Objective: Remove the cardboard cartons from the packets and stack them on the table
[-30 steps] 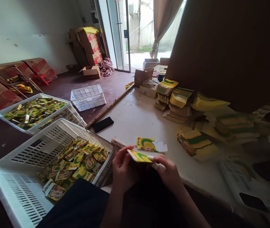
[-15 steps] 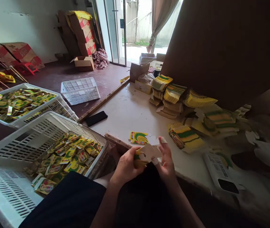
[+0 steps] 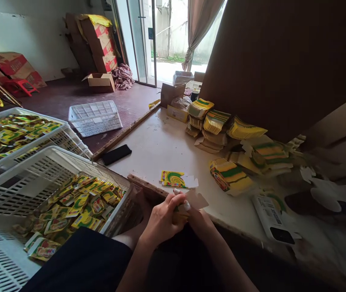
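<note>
A small cardboard box point(image 3: 197, 199) is held between my two hands at the table's front edge, its bare grey-brown flap sticking out to the right. My left hand point(image 3: 165, 219) wraps round its left side, covering most of the printed face. From the right, my right hand point(image 3: 199, 221) grips it, with pale covers on some fingertips and the hands touching. Just beyond them, a flat yellow-and-green carton point(image 3: 173, 179) with a white end lies on the white table point(image 3: 148, 162).
Left of my legs stands a white crate point(image 3: 18, 172) of yellow packets, another full crate point(image 3: 24, 156) behind it. A black phone point(image 3: 117, 154) lies at the table's left edge. Stacks of flat cartons point(image 3: 217, 121) and a white device point(image 3: 272, 219) are on the right.
My right hand has closed in from its spread pose and now meets the left around the box. The view has shifted slightly, and the carton on the table stays put.
</note>
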The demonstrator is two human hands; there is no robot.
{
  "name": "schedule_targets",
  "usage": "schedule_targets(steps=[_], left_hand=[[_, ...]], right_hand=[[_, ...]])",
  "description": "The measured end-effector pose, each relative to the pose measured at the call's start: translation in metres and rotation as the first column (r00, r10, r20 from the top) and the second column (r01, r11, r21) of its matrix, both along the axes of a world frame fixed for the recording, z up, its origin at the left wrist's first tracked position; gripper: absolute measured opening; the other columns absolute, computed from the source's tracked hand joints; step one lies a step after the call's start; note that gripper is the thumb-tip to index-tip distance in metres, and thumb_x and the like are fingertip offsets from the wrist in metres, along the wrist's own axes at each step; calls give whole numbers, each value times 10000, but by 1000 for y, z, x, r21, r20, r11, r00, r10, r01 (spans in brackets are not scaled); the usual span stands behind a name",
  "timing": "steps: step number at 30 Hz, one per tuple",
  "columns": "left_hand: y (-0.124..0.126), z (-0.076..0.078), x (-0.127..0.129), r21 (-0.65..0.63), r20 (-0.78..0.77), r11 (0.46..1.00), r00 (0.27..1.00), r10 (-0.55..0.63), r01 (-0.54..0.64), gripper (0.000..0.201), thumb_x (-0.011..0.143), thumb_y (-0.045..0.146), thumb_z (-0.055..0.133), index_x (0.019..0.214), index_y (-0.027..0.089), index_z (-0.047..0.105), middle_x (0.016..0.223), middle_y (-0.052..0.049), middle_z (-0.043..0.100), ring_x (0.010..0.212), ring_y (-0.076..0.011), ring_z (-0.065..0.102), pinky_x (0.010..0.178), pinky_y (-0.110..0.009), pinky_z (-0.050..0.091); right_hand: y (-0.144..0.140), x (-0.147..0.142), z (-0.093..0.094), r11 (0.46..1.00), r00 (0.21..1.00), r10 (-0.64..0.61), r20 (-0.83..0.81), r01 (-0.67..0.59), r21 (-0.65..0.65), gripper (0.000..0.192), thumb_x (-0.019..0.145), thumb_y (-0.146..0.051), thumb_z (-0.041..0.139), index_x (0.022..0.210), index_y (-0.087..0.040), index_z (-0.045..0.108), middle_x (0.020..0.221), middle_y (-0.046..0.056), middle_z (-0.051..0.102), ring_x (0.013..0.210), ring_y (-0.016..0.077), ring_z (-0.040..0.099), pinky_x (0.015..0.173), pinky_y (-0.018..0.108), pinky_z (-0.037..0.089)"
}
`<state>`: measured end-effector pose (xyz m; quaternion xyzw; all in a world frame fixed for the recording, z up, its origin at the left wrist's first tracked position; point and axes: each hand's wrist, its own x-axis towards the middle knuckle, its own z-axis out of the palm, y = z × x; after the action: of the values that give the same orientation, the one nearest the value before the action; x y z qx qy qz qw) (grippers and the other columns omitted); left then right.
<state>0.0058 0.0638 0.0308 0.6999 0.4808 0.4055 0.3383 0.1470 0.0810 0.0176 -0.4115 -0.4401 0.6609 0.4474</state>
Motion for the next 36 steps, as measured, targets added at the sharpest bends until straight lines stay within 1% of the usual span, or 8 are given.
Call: schedule_targets(steps=[7, 13, 16, 21, 26, 28, 31, 36], left_hand=[[0, -7, -2, -171, -27, 985, 1000, -2, -3, 519, 622, 142, 630, 1091, 284, 458, 805, 24, 670, 706, -214, 670, 644, -293, 494], [1, -16, -8, -86, 26, 991, 994, 103, -101, 670, 589, 164, 682, 1184, 243, 387, 1097, -72, 585, 952, -252, 650, 813, -402, 523], [2, -12, -14, -53, -129, 984, 978, 163, -171, 579, 583, 197, 725, 1104, 241, 477, 1076, -54, 589, 997, -268, 626, 862, -447, 518], [0, 7, -29, -59, -150, 985, 977, 151, -161, 345, 711, 252, 687, 1039, 237, 584, 1006, -30, 657, 929, -224, 652, 817, -361, 540], [-2, 17, -40, -74, -105, 995, 992, 64, -72, 411, 632, 201, 733, 1030, 239, 636, 986, -17, 674, 898, -208, 660, 785, -325, 540], [-2, 20, -40, -66, -88, 996, 995, 55, -61, 416, 621, 202, 742, 1023, 238, 641, 968, -16, 671, 879, -204, 659, 765, -318, 540], [-3, 23, -34, -52, -78, 992, 991, 109, -114, 417, 619, 206, 746, 1020, 239, 639, 974, -16, 656, 888, -208, 654, 780, -330, 538], [1, 19, -46, -153, 170, 941, 930, 327, -303, 465, 571, 283, 802, 1002, 233, 635, 941, -11, 668, 865, -208, 660, 762, -326, 546]], right_hand=[[-3, 6, 4, 930, 946, 64, 319, -172, 324, 627, 839, -545, 599, 1381, -242, 513, 1439, 110, 497, 1341, 294, 453, 1119, 491, 358], [-3, 8, 0, 790, 850, -104, 516, -245, 562, 429, 882, -130, 489, 1255, -290, 629, 1433, 91, 509, 1301, 231, 507, 1074, 435, 429], [4, 16, 0, 787, 849, -176, 499, -183, 589, 442, 897, -156, 492, 1314, -277, 571, 1454, 110, 481, 1330, 233, 474, 1074, 435, 427], [7, 29, 12, 767, 751, -2, 661, -423, 483, 379, 901, -253, 559, 1277, -213, 592, 1505, 167, 390, 1379, 281, 400, 1088, 448, 400], [10, 38, 33, 731, 740, 123, 662, -518, 443, 229, 879, -291, 609, 1062, -185, 695, 1387, 185, 515, 1278, 264, 517, 1020, 410, 455], [10, 37, 37, 743, 759, 147, 634, -508, 436, 200, 823, -279, 674, 1000, -196, 714, 1355, 163, 544, 1236, 266, 550, 1010, 412, 457], [8, 24, 33, 846, 835, 38, 549, -320, 427, 228, 753, -242, 720, 976, -211, 690, 1300, 128, 591, 1186, 265, 581, 989, 425, 468], [15, 0, 14, 925, 917, -36, 396, -120, 361, 677, 716, -244, 723, 1320, -241, 420, 1311, 123, 580, 1013, 206, 664, 852, 364, 552]])
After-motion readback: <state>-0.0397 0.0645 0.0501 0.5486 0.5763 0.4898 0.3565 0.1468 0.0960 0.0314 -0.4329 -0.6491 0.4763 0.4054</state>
